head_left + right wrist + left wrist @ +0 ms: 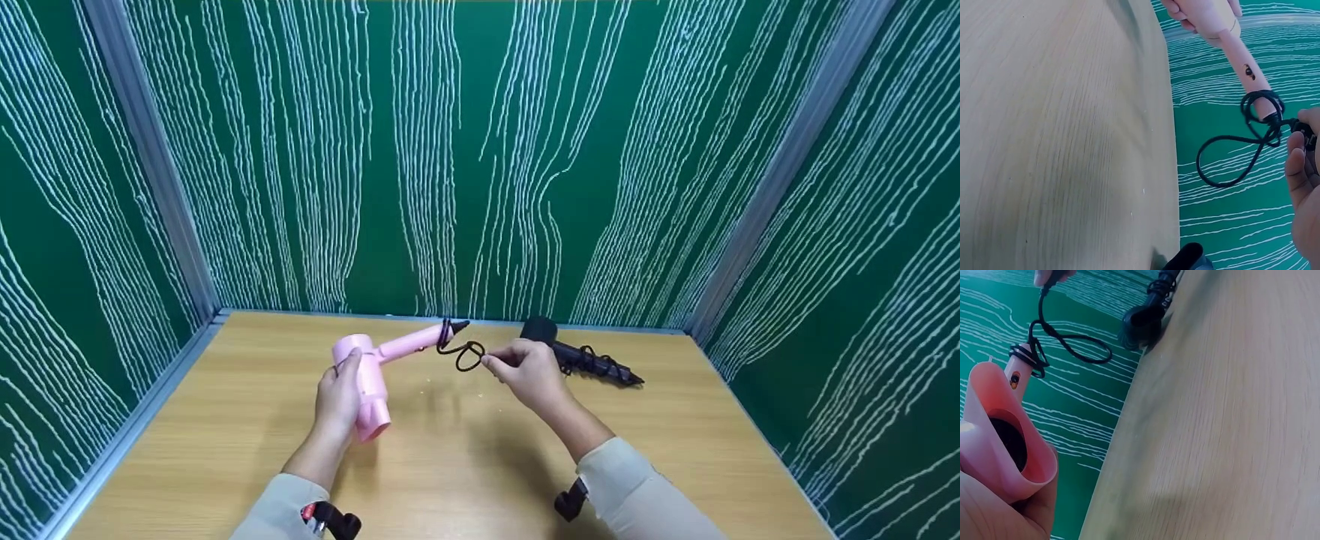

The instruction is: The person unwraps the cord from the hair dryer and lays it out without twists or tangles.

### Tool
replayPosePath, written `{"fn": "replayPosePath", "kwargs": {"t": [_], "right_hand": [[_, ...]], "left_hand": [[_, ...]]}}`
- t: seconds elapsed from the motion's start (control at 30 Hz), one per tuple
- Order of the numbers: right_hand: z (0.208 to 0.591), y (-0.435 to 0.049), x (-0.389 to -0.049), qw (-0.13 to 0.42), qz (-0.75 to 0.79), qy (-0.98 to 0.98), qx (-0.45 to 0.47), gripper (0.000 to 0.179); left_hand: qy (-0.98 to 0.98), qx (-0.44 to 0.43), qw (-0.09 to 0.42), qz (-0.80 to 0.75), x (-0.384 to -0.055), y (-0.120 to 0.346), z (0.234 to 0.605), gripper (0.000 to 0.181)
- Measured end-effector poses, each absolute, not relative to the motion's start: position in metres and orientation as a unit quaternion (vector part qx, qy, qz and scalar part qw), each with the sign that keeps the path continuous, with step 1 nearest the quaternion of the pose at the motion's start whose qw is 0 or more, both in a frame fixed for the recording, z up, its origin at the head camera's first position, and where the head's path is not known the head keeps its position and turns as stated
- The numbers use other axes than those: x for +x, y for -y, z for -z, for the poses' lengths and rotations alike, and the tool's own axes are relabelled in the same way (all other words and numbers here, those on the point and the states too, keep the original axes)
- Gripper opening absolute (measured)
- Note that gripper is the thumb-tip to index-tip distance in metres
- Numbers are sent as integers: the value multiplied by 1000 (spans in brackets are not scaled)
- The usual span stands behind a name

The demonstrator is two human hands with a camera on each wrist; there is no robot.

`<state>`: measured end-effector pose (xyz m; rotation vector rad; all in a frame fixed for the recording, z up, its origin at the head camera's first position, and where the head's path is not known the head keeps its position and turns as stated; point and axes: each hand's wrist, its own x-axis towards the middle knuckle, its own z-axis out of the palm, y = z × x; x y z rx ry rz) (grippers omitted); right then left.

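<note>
My left hand [337,401] grips a pink hair dryer [370,375] by its barrel, raised over the table. The dryer's nozzle [1044,464] faces the left wrist camera, and its handle [409,343] slants up to the right. Around the handle's end runs a few turns of black cord [1230,138], with a loose loop hanging off. My right hand [534,375] pinches the cord's black plug [1303,134] between thumb and fingers; the plug is partly hidden. Just beyond that hand, a black hair dryer [540,330] lies on the table, its own cord [600,362] wound round the handle.
The wooden table [427,487] ends at a green back wall [495,225] with wavy white lines. Similar green walls stand at left and right, joined by grey metal posts [795,165]. Small pale specks lie on the tabletop near the middle.
</note>
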<state>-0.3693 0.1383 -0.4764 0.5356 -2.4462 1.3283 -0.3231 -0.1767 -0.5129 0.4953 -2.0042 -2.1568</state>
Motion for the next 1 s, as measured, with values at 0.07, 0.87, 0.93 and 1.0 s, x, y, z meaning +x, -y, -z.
{"fn": "replayPosePath", "kwargs": {"t": [0.07,0.87,0.93,1.0], "right_hand": [[477,-139,-370,146,-466,854,182,8],[488,-143,-382,75,-472,866,147,9],[487,-143,-383,72,-476,865,143,5],[487,-143,-384,69,-479,863,143,6]], "left_hand": [[665,163,77,724,-323,176,512,72],[635,74,-81,765,-313,181,502,77],[640,73,-93,760,-312,183,503,76],[646,76,-104,753,-311,184,504,76]]}}
